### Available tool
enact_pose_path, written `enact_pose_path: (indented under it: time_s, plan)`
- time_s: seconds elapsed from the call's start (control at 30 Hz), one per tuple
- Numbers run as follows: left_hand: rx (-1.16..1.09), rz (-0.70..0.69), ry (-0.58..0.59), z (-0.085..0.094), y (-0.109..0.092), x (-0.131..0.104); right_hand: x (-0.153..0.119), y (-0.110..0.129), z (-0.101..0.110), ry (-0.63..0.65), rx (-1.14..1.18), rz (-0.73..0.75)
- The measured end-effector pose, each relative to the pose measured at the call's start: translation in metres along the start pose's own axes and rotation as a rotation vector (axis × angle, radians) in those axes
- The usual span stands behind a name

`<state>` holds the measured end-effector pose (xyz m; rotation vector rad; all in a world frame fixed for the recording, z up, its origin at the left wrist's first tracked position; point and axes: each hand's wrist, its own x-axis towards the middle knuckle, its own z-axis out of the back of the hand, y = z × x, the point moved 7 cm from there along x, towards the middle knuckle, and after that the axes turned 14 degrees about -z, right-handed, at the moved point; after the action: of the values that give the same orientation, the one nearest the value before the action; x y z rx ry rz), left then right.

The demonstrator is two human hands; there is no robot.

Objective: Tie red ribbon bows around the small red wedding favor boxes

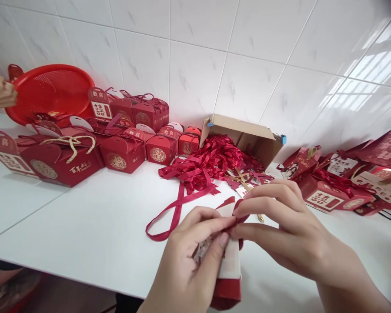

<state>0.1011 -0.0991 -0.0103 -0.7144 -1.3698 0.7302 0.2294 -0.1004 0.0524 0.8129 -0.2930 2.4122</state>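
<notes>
A small red and white gift box (229,265) stands near the table's front edge, partly covered by my hands. My left hand (195,252) is closed round its upper part, thumb and forefinger pinching near the top. At the same spot, the fingers of my right hand (280,221) pinch a dark red ribbon (241,211) over the box top. Whether the ribbon is knotted is hidden by my fingertips. A loose loop of red ribbon (162,237) lies on the table just left of the box.
Behind my hands, a tipped cardboard carton (247,126) spills a heap of red ribbons (211,161). Several red gift boxes (120,152) line the left, beside a red plastic basket (51,95). More boxes (332,191) stand at right. Another person's hand (1,93) is at the far left.
</notes>
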Motion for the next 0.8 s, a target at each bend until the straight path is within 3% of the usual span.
enact_pose_path:
  time_s: [0.2,0.4,0.8]
  plan:
    - [-0.036,0.090,-0.096,0.002,0.014,-0.001,0.000,0.000,0.000,0.019,-0.022,0.021]
    - [-0.073,0.163,-0.225,0.007,0.015,-0.005,0.000,0.001,0.000,0.009,-0.012,0.021]
    - [-0.026,0.129,-0.136,0.011,0.014,-0.004,0.000,0.000,0.000,0.006,-0.037,0.029]
